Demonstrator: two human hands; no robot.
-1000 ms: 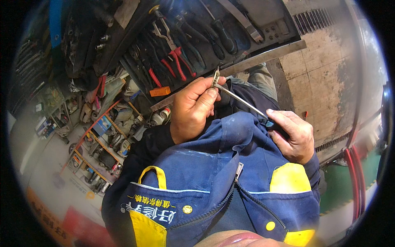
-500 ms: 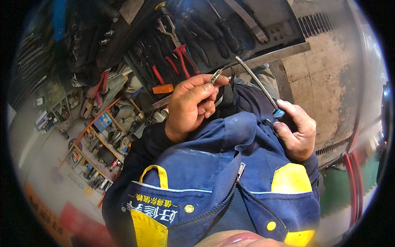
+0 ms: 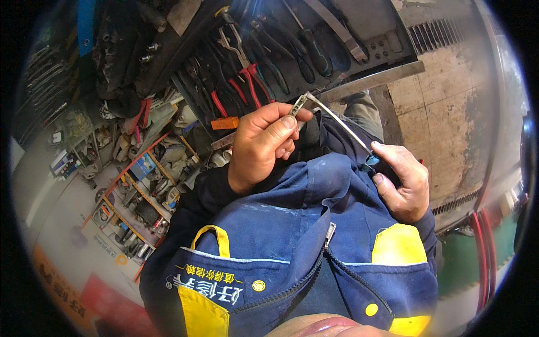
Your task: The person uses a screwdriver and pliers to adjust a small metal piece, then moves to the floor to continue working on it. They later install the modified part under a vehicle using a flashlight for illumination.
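Between the thumb and fingers of my left hand (image 3: 263,140) is a small, narrow metal piece with slots, which looks like a hose clamp (image 3: 298,105). My right hand (image 3: 403,182) is closed round the blue and black handle of a screwdriver (image 3: 342,124). The long shank slants up and left, and its tip meets the upper end of the clamp or lies right beside it; contact is too small to tell. Fingers cover the clamp's lower part, and the palm hides most of the screwdriver's handle.
Beyond my hands is an open tool drawer (image 3: 387,76) with red-handled pliers (image 3: 254,84), a dark-handled screwdriver (image 3: 319,53) and several other tools. An orange block (image 3: 224,123) sits at its near left edge. Shelves of parts (image 3: 137,202) stand at the left.
The screwdriver's tip has swung down and left to the clamp. The clamp has tipped more upright in my left hand, and my right hand has shifted slightly left.
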